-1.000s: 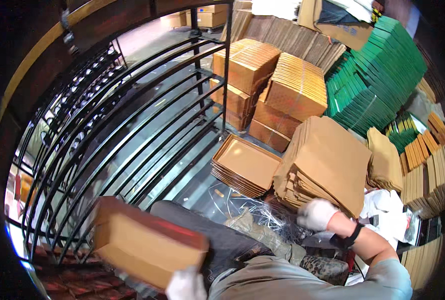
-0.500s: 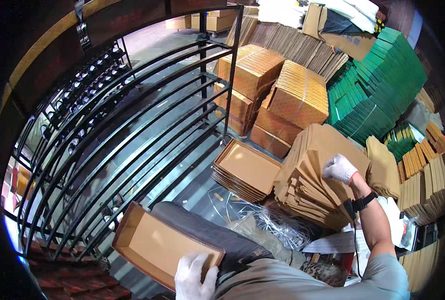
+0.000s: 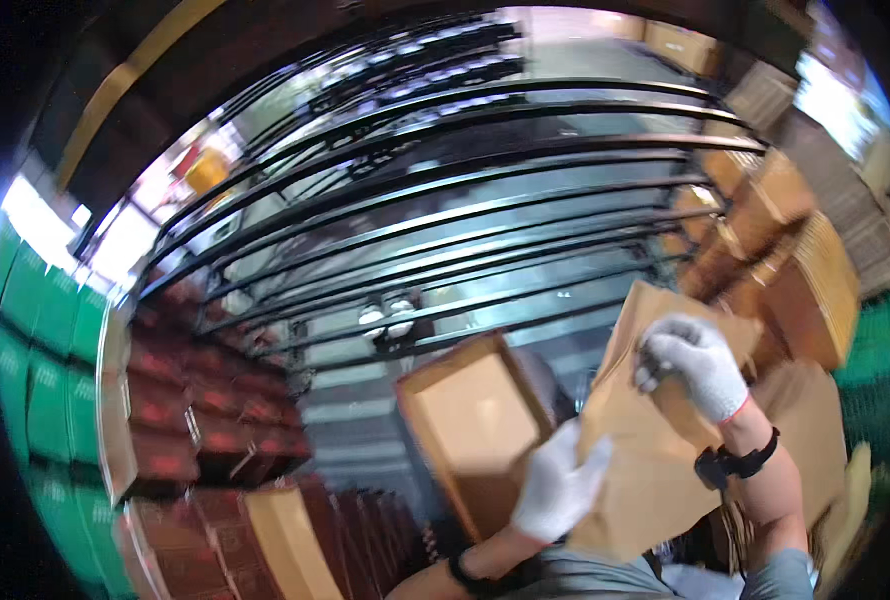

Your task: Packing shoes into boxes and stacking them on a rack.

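A large sheet of brown kraft paper (image 3: 630,470) is stretched in front of me. My right hand (image 3: 695,365), in a white glove, has its fingers curled on the sheet's upper part, where the paper is folded. My left hand (image 3: 560,485), also gloved, grips the sheet's left edge, thumb on the near face. Just left of it, an open shallow box (image 3: 475,400), reddish-brown outside and tan inside, stands tilted. Its lower right part is hidden behind my left hand. More brown paper (image 3: 800,420) lies beyond my right wrist.
Black rack rails (image 3: 445,205) run across the far side. Dark red boxes (image 3: 225,430) are stacked at left beside green boxes (image 3: 50,330). Bundled brown cartons (image 3: 810,285) stand at right, near a green stack (image 3: 880,335). Shoes (image 3: 390,318) sit behind the rails.
My view has swung left. My right hand has brought a paper sheet away from the pile toward the box. My left hand has moved from the box onto the sheet's edge.
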